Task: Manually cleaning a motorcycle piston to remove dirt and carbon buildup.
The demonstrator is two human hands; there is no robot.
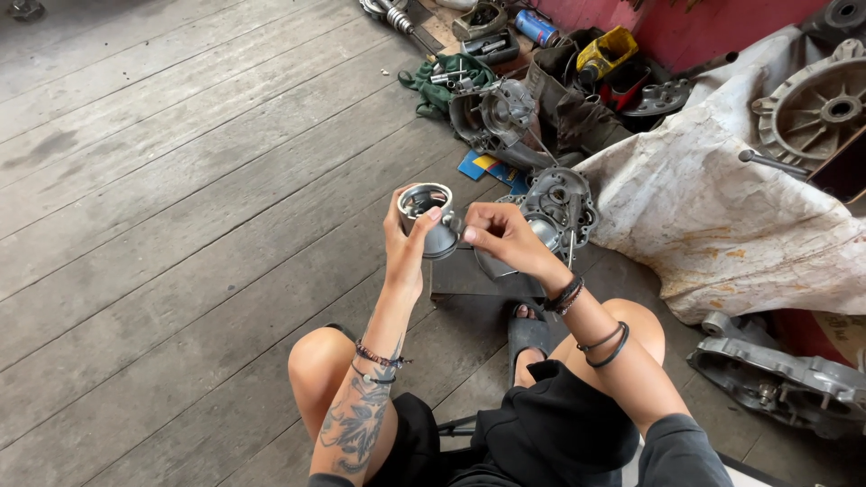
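2 hands meet: the left hand (408, 236) grips a metal piston (429, 219) upright, the right hand (498, 236) pinches at its side; steady support helps.

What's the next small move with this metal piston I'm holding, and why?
Probably keep the left hand steady and work the right hand's fingertips a little further in at the side of the piston. The left hand grips the piston with its open end up, and the right hand pinches at its side; whatever small part it holds is too small to make out.
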